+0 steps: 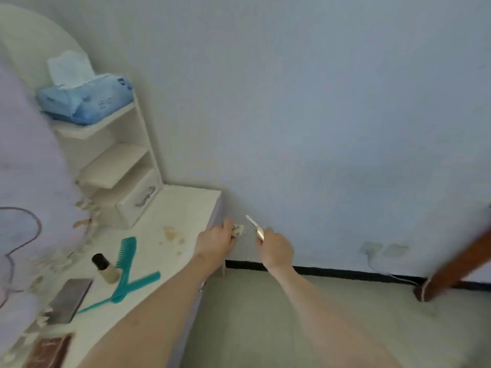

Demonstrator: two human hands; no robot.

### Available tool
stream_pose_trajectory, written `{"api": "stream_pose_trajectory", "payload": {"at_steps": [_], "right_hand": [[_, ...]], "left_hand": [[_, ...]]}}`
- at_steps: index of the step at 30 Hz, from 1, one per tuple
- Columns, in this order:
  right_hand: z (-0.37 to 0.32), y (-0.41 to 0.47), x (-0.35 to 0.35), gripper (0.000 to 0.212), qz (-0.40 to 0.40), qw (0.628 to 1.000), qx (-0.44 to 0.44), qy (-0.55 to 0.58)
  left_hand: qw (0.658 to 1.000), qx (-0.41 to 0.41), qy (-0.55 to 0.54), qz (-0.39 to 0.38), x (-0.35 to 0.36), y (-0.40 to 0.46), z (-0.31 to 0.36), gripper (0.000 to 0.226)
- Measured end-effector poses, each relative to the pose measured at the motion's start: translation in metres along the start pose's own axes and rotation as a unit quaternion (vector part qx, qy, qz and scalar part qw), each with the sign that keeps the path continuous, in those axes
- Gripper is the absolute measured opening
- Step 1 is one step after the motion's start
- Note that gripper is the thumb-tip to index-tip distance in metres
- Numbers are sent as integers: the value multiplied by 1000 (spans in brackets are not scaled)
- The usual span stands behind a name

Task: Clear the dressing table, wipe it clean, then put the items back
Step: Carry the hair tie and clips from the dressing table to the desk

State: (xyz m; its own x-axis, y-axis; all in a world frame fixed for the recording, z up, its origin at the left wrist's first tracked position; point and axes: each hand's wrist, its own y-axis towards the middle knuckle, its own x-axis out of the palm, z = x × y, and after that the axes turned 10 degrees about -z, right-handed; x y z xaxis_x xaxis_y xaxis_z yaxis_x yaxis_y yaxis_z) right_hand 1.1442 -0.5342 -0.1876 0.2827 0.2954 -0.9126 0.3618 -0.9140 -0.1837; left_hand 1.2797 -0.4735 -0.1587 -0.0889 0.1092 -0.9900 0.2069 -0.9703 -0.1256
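The white dressing table [170,208] carries scattered scraps, two teal combs [127,264] and a small bottle [105,268]. Past its right edge, the left hand [215,241] grips what looks like crumpled scraps [238,230], while the right hand [276,249] pinches a slim white-and-gold tool [254,227].

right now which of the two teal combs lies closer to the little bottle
The wide-toothed teal comb, its teeth pointing at the shelf unit: it lies right beside the black-capped bottle. The long-handled comb crosses beneath it, farther from the bottle.
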Motion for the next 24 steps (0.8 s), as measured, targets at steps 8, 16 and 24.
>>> {"api": "stream_pose_trajectory", "payload": {"at_steps": [8,16,24], "right_hand": [[238,-58,-127,29,143,962,232,20],[437,-160,-204,32,231,880,414,39],[585,-189,-224,27,258,805,528,77]], "left_hand": [[954,294,11,61,-22,65,277,26],[876,477,-11,72,-27,52,526,25],[802,594,-29,57,7,83,697,24]]}}
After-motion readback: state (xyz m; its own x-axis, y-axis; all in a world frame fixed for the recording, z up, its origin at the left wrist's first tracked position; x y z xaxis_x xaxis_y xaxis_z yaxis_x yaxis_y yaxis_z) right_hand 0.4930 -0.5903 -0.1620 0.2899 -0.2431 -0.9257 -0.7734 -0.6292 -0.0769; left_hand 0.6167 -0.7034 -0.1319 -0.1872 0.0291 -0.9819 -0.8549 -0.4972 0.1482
